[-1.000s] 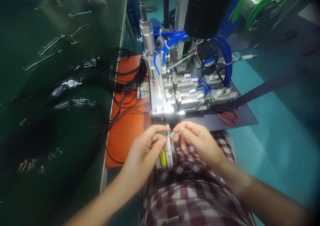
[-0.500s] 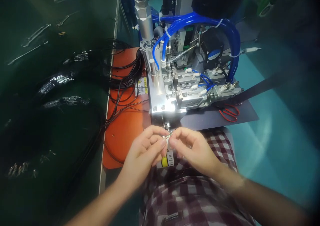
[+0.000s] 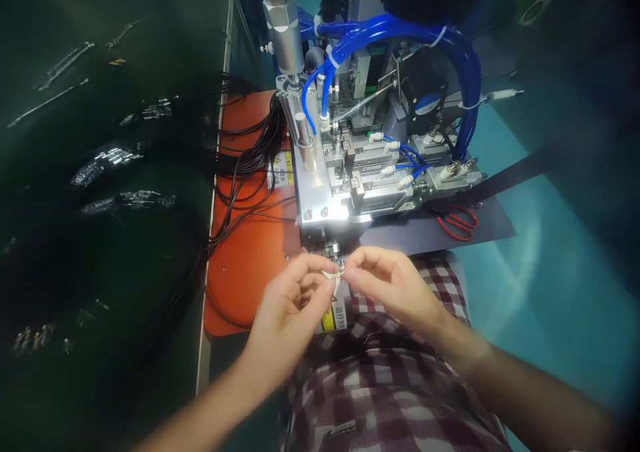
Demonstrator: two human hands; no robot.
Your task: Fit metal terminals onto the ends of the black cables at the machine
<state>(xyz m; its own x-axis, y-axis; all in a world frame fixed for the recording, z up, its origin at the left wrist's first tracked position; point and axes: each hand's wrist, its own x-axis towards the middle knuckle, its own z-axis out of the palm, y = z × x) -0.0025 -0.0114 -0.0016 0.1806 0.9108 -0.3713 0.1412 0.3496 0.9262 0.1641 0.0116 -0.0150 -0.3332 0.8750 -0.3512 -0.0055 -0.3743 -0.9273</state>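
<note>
Just in front of the machine's near end, my left hand (image 3: 293,305) pinches a thin, pale, wire-like piece (image 3: 339,275) between thumb and forefinger. From the other side, my right hand (image 3: 397,284) closes thumb and fingers at the piece's right end. It is too small to tell its exact kind. Behind my fingertips stands the metal machine (image 3: 317,189) with its blue air hoses (image 3: 473,79). A label with yellow and black marks (image 3: 340,317) shows below the fingertips.
An orange base plate (image 3: 237,279) lies left of the machine, with black cables (image 3: 250,152) across it. Red-handled scissors (image 3: 457,224) rest on the grey plate at right. Several bundles of shiny metal parts (image 3: 107,162) lie on the dark green surface.
My right fingertips have drawn slightly right and apart from my left ones, so more of the thin piece shows between them. The view has shifted a little.
</note>
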